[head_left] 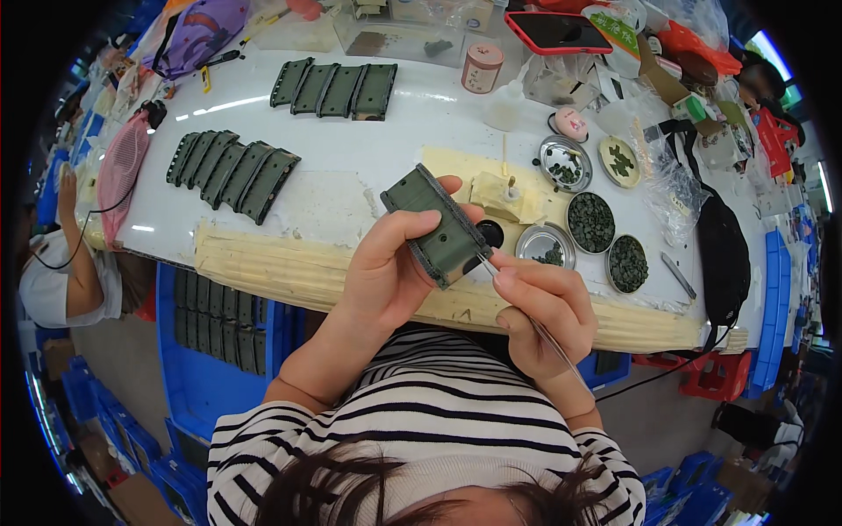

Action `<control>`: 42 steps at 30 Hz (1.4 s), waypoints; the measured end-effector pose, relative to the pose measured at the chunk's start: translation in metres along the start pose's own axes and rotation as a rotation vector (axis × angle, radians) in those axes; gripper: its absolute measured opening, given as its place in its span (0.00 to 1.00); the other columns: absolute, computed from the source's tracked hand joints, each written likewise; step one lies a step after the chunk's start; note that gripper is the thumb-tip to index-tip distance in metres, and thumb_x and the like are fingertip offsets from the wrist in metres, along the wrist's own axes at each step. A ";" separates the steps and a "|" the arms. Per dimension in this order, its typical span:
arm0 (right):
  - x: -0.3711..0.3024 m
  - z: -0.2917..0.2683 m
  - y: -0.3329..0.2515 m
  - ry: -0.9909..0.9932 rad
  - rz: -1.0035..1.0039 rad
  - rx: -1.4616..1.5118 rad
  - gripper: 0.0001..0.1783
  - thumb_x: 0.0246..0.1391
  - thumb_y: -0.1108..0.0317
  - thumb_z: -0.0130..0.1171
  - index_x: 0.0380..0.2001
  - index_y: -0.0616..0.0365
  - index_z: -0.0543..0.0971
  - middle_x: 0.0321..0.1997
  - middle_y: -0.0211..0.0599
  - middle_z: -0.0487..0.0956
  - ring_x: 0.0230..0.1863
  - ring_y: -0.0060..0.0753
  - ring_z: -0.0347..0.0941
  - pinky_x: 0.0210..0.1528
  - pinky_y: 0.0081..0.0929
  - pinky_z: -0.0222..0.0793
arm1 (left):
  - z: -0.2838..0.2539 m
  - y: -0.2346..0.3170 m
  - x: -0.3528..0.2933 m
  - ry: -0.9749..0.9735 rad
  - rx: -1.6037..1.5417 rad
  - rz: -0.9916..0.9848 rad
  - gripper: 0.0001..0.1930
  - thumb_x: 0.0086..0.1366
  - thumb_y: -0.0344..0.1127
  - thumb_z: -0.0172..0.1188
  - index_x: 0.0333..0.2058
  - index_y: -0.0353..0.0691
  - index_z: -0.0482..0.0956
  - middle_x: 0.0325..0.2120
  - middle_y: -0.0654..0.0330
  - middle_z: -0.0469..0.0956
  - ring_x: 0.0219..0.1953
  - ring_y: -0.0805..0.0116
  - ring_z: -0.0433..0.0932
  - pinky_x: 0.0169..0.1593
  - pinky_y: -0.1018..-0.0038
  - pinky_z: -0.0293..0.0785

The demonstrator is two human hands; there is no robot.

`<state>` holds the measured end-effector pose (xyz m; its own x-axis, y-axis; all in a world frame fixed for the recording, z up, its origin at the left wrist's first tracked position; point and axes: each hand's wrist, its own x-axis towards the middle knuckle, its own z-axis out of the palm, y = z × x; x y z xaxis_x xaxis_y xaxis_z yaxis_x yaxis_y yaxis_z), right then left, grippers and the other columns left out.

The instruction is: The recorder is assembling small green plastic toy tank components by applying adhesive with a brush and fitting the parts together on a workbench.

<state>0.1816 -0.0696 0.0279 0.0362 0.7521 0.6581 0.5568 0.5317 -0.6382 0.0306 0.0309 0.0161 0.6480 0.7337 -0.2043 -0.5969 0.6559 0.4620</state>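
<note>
My left hand [375,263] grips a dark green, slightly curved panel [445,241] above the table's front edge. The panel is tilted, with small holes in its face and rough dark strips along its edges. My right hand [551,316] is closed on a pair of thin metal tweezers [487,264], whose tips meet the panel's lower right edge. Whether the tips hold a small piece is too small to tell. Just beyond the right hand lie small dark green pieces [591,223] in a round tin, more pieces [628,264] in a second tin, and a metal dish [524,243] with a few.
Similar green panels stand in rows at the back [338,90] and left [232,174] of the white table. A yellowish block [504,197] with a peg stands beyond the panel. A phone [559,33] rests at the back; a blue crate [197,386] with panels is below left.
</note>
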 end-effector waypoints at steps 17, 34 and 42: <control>0.002 0.001 0.017 0.004 -0.060 0.094 0.14 0.44 0.75 0.66 0.38 0.64 0.81 0.39 0.43 0.79 0.46 0.43 0.78 0.45 0.30 0.75 | -0.008 -0.004 0.000 0.027 -0.047 -0.038 0.22 0.61 0.33 0.50 0.54 0.33 0.67 0.41 0.49 0.77 0.42 0.59 0.79 0.47 0.65 0.77; -0.003 0.013 0.020 0.061 -0.087 0.133 0.12 0.47 0.78 0.63 0.38 0.66 0.80 0.39 0.47 0.79 0.47 0.47 0.78 0.47 0.34 0.77 | -0.018 -0.007 -0.002 -0.051 -0.085 -0.029 0.21 0.63 0.33 0.51 0.55 0.38 0.65 0.45 0.50 0.75 0.48 0.61 0.76 0.53 0.65 0.72; -0.005 0.013 0.024 0.051 -0.102 0.122 0.12 0.47 0.77 0.64 0.37 0.66 0.80 0.39 0.46 0.79 0.46 0.47 0.78 0.46 0.34 0.77 | -0.021 -0.007 -0.001 -0.061 -0.140 -0.079 0.21 0.63 0.33 0.52 0.54 0.38 0.65 0.44 0.50 0.76 0.47 0.61 0.77 0.53 0.65 0.72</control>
<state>0.1838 -0.0556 0.0037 0.0284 0.6727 0.7393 0.4548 0.6499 -0.6089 0.0239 0.0292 -0.0049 0.7208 0.6693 -0.1801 -0.6002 0.7327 0.3209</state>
